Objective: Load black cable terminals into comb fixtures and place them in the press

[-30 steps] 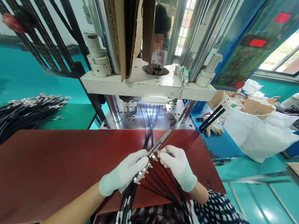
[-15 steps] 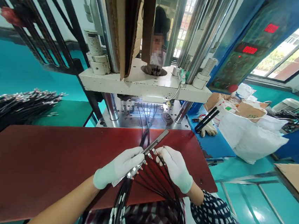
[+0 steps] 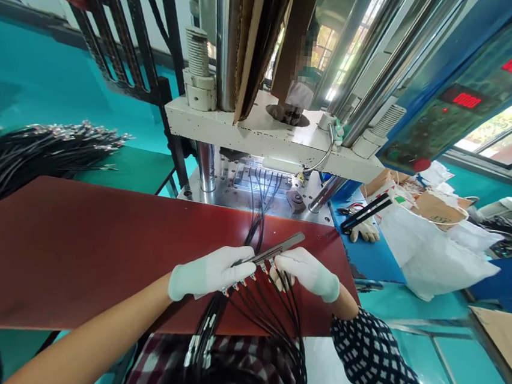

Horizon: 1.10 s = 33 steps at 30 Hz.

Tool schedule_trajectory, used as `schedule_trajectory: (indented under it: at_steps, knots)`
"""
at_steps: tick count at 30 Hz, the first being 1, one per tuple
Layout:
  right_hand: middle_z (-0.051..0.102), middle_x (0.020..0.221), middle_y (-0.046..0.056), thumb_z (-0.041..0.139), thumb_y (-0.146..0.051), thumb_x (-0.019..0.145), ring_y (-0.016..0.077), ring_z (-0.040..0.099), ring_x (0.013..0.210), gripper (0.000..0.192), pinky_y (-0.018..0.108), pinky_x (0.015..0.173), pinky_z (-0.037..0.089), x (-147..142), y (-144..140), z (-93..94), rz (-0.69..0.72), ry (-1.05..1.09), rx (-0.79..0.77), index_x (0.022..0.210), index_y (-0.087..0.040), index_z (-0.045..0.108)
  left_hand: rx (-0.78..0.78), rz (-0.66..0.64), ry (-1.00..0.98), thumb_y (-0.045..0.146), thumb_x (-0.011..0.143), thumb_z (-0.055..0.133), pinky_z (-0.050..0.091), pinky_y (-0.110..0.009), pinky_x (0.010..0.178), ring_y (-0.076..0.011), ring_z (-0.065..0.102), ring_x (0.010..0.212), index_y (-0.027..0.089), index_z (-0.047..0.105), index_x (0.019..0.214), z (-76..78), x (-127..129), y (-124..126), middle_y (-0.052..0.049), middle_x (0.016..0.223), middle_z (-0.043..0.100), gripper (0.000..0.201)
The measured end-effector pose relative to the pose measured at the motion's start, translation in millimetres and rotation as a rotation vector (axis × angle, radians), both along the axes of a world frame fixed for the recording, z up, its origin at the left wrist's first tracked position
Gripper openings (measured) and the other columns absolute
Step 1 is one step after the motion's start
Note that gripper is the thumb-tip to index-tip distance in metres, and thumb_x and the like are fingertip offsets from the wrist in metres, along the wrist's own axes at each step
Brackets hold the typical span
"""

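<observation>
Both of my hands wear white gloves over a dark red table (image 3: 74, 247). My left hand (image 3: 210, 270) grips one end of a long narrow metal bar (image 3: 280, 250) together with a row of black cables with metal tips (image 3: 248, 312). My right hand (image 3: 305, 271) pinches one cable tip against the bar. The cables loop down to my lap. More black cables (image 3: 259, 207) run from the table into the mold of the press (image 3: 261, 183) straight ahead.
A large bundle of black cables (image 3: 28, 152) lies at the left. At the right stand white bags (image 3: 431, 251), cardboard boxes, a glove (image 3: 363, 231) and the press control panel (image 3: 455, 102). Behind the press columns a person is partly visible.
The view has tilted and shifted right. My hands have stayed on the bar and cables, with the bar now lying flatter and the right hand rolled over the cable tips.
</observation>
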State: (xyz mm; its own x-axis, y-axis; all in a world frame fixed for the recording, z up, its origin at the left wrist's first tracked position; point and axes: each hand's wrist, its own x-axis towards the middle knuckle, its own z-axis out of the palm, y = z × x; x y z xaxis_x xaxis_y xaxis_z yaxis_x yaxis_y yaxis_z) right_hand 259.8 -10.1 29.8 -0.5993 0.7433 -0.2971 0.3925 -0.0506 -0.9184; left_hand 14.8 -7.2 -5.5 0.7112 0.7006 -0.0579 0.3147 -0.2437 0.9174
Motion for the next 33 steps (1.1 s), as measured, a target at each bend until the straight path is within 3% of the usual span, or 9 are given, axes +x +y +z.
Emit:
schedule_trajectory:
  at_steps: [5,9,13,16,22,24,28,33]
  knots:
    - [0.061,0.064,0.002,0.038,-0.046,0.099,0.0125,0.056,0.059,0.047,0.025,0.061,0.044,-6,-9,-1.5,-0.086,-0.006,0.135,0.071,-0.015,0.059,0.008,0.038,0.006,0.054,0.098,0.038,0.037,-0.024,0.060,-0.0107,0.043,0.064,0.017,0.047,0.083,-5.1,2,-2,0.004,0.073,0.047,0.041]
    - [0.063,0.070,-0.001,0.045,-0.031,0.093,0.0131,0.057,0.065,0.022,0.025,0.067,0.045,-14,-28,-12.3,-0.378,-0.151,0.331,0.085,-0.018,0.062,-0.108,0.095,-0.028,0.058,0.097,0.038,0.039,-0.024,0.058,-0.0107,0.046,0.062,0.018,0.048,0.085,-7.6,5,-5,0.004,0.070,0.047,0.043]
    - [0.069,0.075,0.000,0.052,-0.031,0.087,0.0144,0.062,0.067,0.021,0.026,0.069,0.047,-18,-39,-23.6,-0.604,-0.295,0.479,0.095,-0.021,0.069,-0.127,0.116,-0.059,0.058,0.096,0.040,0.040,-0.024,0.058,-0.0107,0.046,0.061,0.018,0.046,0.083,-6.4,7,-8,0.004,0.069,0.047,0.043]
    - [0.066,0.065,-0.003,0.055,-0.030,0.086,0.0121,0.060,0.059,0.017,0.024,0.065,0.044,-19,-38,-26.6,-0.624,-0.400,0.649,0.085,-0.022,0.070,-0.108,0.124,-0.053,0.058,0.096,0.040,0.040,-0.024,0.059,-0.0101,0.044,0.061,0.018,0.045,0.081,-5.3,7,-9,0.005,0.069,0.047,0.043]
    - [0.063,0.057,-0.004,0.057,-0.021,0.086,0.0110,0.056,0.054,0.020,0.027,0.062,0.036,-21,-32,-27.6,-0.555,-0.534,1.172,0.067,-0.020,0.065,-0.086,0.119,-0.047,0.056,0.097,0.040,0.040,-0.024,0.059,-0.0102,0.047,0.061,0.018,0.046,0.083,-6.3,7,-10,0.005,0.070,0.047,0.041]
    - [0.065,0.060,-0.004,0.058,-0.019,0.086,0.0109,0.058,0.056,0.019,0.026,0.063,0.037,-21,-33,-26.7,-0.540,-0.529,1.194,0.069,-0.021,0.066,-0.084,0.127,-0.046,0.056,0.097,0.039,0.039,-0.024,0.058,-0.0101,0.046,0.060,0.018,0.046,0.083,-6.3,7,-10,0.005,0.068,0.047,0.042]
    - [0.071,0.085,-0.001,0.063,-0.024,0.087,0.0122,0.062,0.069,0.011,0.027,0.072,0.041,-19,-41,-19.4,-0.588,-0.513,1.174,0.094,-0.021,0.071,-0.092,0.148,-0.066,0.056,0.097,0.040,0.039,-0.024,0.058,-0.0099,0.047,0.059,0.018,0.047,0.081,-4.7,9,-10,0.005,0.067,0.047,0.042]
    - [0.065,0.080,0.001,0.070,-0.030,0.082,0.0174,0.059,0.074,0.005,0.034,0.074,0.037,-26,-48,-10.1,-0.563,-0.672,1.337,0.082,-0.025,0.073,-0.071,0.171,-0.062,0.055,0.097,0.040,0.039,-0.024,0.058,-0.0100,0.047,0.060,0.018,0.046,0.080,-2.9,10,-12,0.005,0.066,0.047,0.041]
